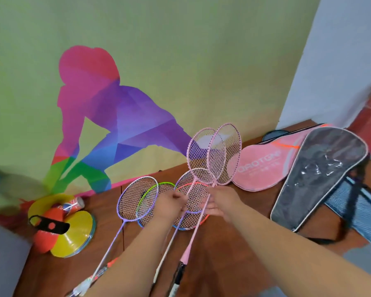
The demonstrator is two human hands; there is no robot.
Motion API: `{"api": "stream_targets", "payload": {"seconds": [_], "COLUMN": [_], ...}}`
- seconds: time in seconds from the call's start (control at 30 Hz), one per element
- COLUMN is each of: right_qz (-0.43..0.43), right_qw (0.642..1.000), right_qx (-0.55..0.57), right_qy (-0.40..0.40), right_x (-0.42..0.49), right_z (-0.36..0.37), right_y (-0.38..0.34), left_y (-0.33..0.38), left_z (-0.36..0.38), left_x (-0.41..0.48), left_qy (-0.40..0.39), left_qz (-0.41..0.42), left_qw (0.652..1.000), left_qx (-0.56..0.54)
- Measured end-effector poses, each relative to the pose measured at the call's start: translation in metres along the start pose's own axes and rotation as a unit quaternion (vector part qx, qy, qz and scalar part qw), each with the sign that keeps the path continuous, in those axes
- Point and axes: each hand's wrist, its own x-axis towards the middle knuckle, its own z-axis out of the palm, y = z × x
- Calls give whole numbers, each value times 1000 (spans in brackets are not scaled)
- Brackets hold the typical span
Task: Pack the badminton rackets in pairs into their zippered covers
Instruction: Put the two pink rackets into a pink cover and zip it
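- Head view: the left hand (172, 203), just left of centre, is closed with its fingertips pinched on the shaft of a pink racket (206, 155).
- Beside it, the right hand (220, 201) is curled around the shaft of a second pink racket (224, 154); the exact finger grip is hard to tell.
- Both pink heads are raised and overlap each other above the hands, tilted toward the upper right.
- Under the hands, on the brown table (223, 264), lie more rackets with overlapping heads: a purple racket (137, 199) at left, a green-framed racket (151, 200) beside it, and a red-and-blue-framed racket (193, 205) beneath the hands.
- To the right of the raised heads a pink cover (263, 166) lies flat, and a grey cover (317, 176) lies just beside it, overlapping its edge.
- At lower left of the frame, yellow disc cones (73, 234) sit stacked with an orange one (46, 230) and a shuttlecock tube (73, 205).
- A wall mural of a crouching multicoloured figure (107, 116) fills the upper left.
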Motion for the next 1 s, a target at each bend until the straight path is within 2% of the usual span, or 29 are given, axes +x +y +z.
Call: {"api": "stream_targets", "payload": {"seconds": [0.17,0.33,0.43,0.6,0.7,0.8,0.93,1.0], "right_qz": [-7,5,25,47,47,33,0,-17], "right_qw": [1000,999,998,996,995,996,996,996], "right_qx": [4,37,65,82,90,88,85,79], "right_qy": [8,-6,0,-10,-6,-5,18,30], "right_x": [-3,-4,-4,-1,-1,-1,-2,-3], "right_z": [-31,-64,-85,-106,-115,-124,-140,-149], "right_y": [-3,0,1,1,-1,-3,-12,-17], "left_y": [26,46,53,58,54,45,34,32], "left_z": [53,91,107,126,128,125,123,129], "left_x": [-14,-28,-33,-42,-48,-54,-70,-78], "left_qy": [-3,-12,-6,-58,-84,-165,-338,-360], "left_qz": [32,26,26,29,-2,-60,-117,-117], "left_qw": [999,1000,999,997,994,980,921,914], "left_qx": [11,3,44,44,75,94,154,147]}}
